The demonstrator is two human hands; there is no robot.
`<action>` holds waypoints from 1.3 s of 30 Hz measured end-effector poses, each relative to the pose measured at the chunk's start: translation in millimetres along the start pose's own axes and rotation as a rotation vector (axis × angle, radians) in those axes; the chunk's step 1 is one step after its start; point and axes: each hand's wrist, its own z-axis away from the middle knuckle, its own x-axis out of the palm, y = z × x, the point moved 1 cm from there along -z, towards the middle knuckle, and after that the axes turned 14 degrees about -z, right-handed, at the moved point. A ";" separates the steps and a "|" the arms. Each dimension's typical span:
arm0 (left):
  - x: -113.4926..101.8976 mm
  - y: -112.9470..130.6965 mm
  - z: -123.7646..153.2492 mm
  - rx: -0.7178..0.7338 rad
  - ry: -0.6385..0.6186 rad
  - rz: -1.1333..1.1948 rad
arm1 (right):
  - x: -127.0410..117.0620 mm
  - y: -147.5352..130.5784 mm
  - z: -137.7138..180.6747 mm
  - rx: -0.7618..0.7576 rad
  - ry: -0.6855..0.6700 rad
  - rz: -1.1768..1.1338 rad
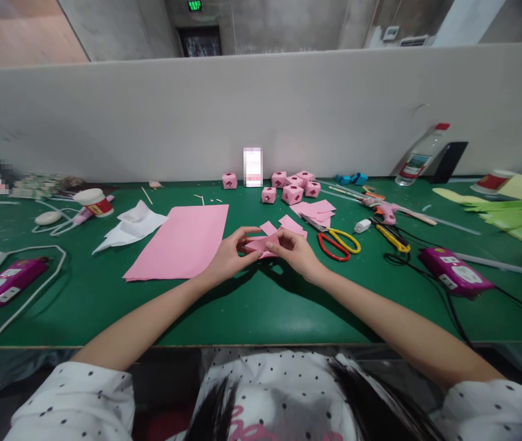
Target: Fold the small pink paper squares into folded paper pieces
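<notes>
Pink paper, partly folded, sits pinched between two bare hands at the middle of a green-topped worktable. The left hand [231, 254] grips the small pink paper piece [261, 245] from its left side, thumb and fingertips closed on it. The right hand [295, 251] clamps the opposite side, and the two hands are drawn close together with only the paper between them. The piece is low over the green table surface [261, 306], near the front centre and straight ahead of the person; whether it touches the table cannot be told. Bare forearms reach out from white polka-dot sleeves.

Just left of the left hand a large pink sheet [181, 242] lies flat. Just beyond the right hand are loose pink squares [316, 210]. To its right lies a pair of scissors [339, 242] with one yellow and one red handle.

Farther back, a cluster of pink paper cubes [293, 193] stands near the grey partition [261, 110], with one cube apart to the left. A pink glue gun [383, 211] and a yellow-and-black hand tool [394, 236] lie right of the scissors, near a purple power strip [454, 271] with black cords. A second purple power strip [6, 285] lies at the far left.

Crumpled white paper [132, 226] and a white cup with a red band [95, 201] sit left of the large sheet. A clear plastic bottle [419, 156] leans against the partition at right, and yellow-green paper sheets [518, 214] lie at the far right edge.
</notes>
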 end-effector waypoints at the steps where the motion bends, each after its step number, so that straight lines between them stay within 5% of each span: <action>1: -0.2 0.6 0.0 0.000 0.002 0.010 | 0.0 0.1 0.1 -0.007 0.002 0.008; 28: 1.3 -1.9 -1.8 -0.072 -0.010 0.178 | -0.9 0.5 -0.9 -0.017 0.021 0.028; 39: 2.1 -2.7 -0.2 -0.088 -0.116 0.127 | 2.1 -0.6 1.4 -0.080 -0.032 0.214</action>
